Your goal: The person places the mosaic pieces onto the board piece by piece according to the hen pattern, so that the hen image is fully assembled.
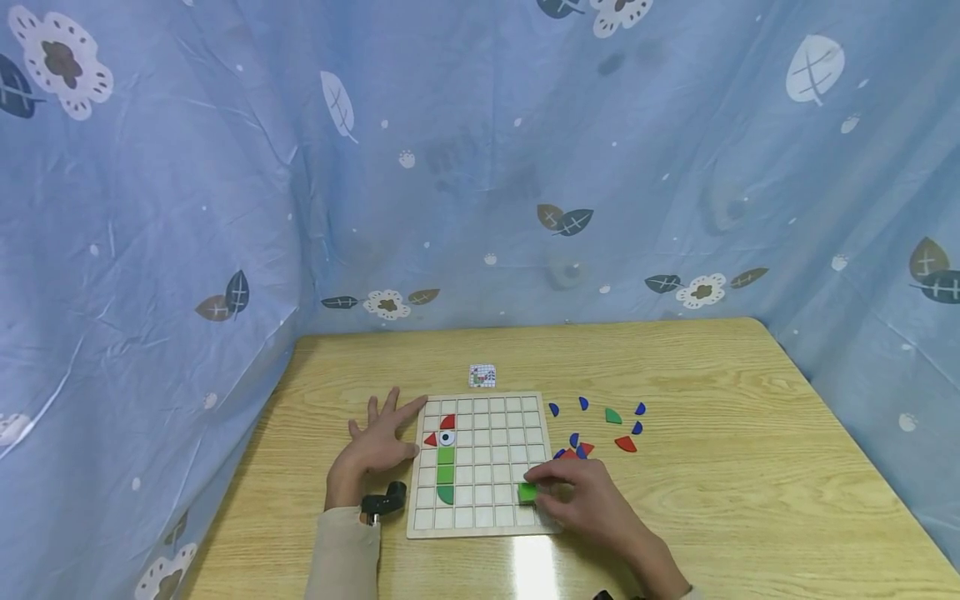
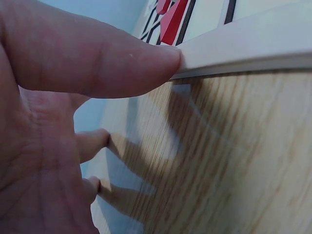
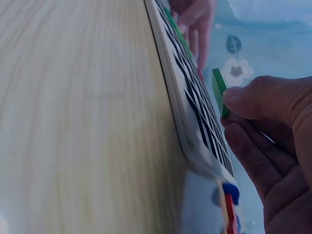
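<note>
A gridded wooden board [image 1: 484, 477] lies on the table. My right hand [image 1: 587, 506] pinches a green square tile [image 1: 527, 493] over the board's lower right part; in the right wrist view the tile [image 3: 219, 91] stands on edge between thumb and fingers. My left hand [image 1: 377, 442] rests at the board's left side with fingers spread. Its thumb [image 2: 131, 68] presses the board's rim [image 2: 243, 51]. Down the board's left part run a red quarter piece [image 1: 448, 422], a round eye piece [image 1: 447, 437] beside a red triangle [image 1: 431, 439], green squares [image 1: 446, 465] and a green quarter piece [image 1: 446, 494].
Beyond the board lies a small pattern card [image 1: 482, 376]. Loose pieces are scattered to the right: several blue half-rounds [image 1: 583, 403], a green quarter piece [image 1: 613, 415], a red quarter piece [image 1: 626, 444] and more red ones near the right hand. A blue patterned curtain [image 1: 480, 167] surrounds the table.
</note>
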`<state>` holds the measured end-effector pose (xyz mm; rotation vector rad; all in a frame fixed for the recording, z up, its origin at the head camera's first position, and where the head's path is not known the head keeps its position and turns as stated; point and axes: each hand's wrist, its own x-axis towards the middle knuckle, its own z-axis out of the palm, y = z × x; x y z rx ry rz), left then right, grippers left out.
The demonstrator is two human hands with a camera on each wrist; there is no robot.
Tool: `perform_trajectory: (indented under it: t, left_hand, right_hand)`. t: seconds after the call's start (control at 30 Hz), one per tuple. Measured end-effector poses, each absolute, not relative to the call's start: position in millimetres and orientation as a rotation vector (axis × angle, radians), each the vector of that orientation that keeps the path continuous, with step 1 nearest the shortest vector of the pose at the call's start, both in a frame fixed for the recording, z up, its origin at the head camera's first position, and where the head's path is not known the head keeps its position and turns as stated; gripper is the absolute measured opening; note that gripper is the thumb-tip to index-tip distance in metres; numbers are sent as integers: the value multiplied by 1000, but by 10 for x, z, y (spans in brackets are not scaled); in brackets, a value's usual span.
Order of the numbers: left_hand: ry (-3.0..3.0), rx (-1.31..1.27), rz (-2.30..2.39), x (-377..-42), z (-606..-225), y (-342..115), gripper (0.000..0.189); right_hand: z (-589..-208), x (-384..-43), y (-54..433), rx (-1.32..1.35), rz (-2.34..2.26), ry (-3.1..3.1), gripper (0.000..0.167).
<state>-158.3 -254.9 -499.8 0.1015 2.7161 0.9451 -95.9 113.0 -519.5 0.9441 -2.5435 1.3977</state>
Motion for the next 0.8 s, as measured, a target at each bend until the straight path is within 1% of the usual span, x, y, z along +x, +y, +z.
perform_trajectory:
  t: [0.53, 0.8]
  left_hand:
    - [2713, 100, 946, -1580, -4987, -2555, 89]
    - [2713, 105, 936, -1578, -4984, -2555, 88]
  right_hand:
    - [-5188, -1035, 567, 961, 1548, -2674, 23]
    - [-5199, -1048, 373, 988, 1643, -2659, 22]
